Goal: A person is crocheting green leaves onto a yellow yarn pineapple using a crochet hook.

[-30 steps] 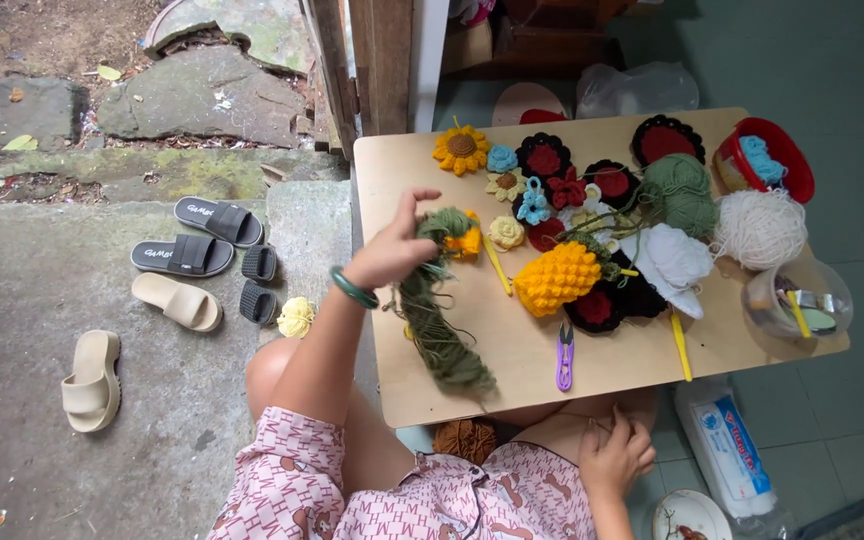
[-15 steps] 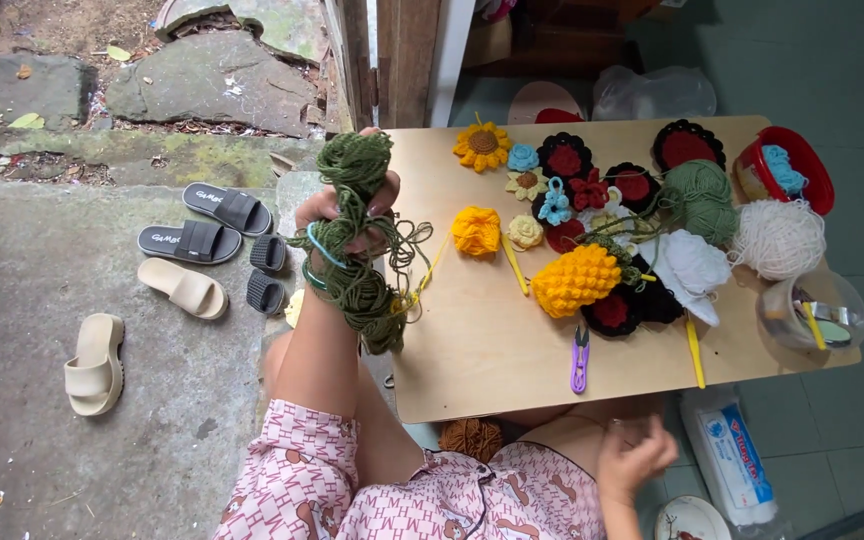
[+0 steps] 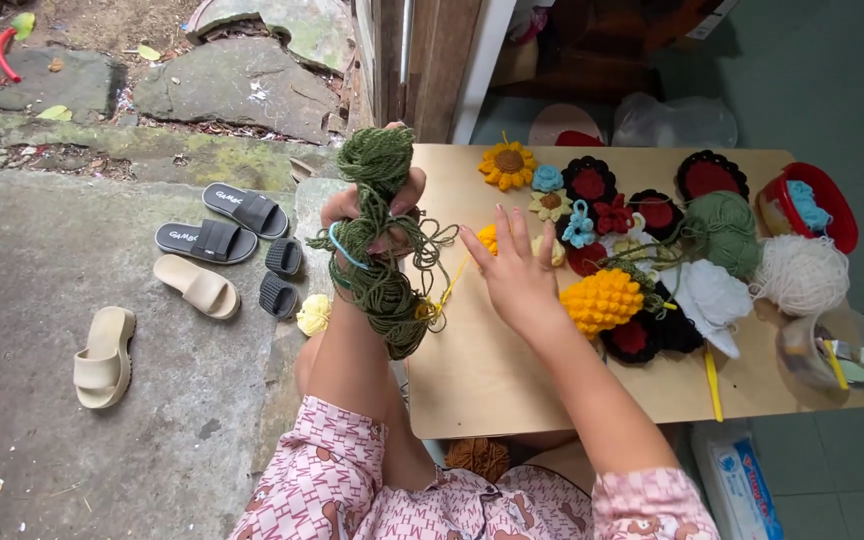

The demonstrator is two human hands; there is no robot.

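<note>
A tangle of green yarn is clutched in the left hand, its grip pressed around the strands, above the worktop's left edge. The right hand is held spread over bare board, perhaps touching a yellow strand. Crochet flowers crowd the far right.

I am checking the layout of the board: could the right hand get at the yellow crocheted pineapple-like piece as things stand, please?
Probably yes. The right hand is open and empty above the wooden board, and the yellow crocheted piece lies just beside it with nothing between them. The left hand holds the dark green yarn off to the side.
</note>
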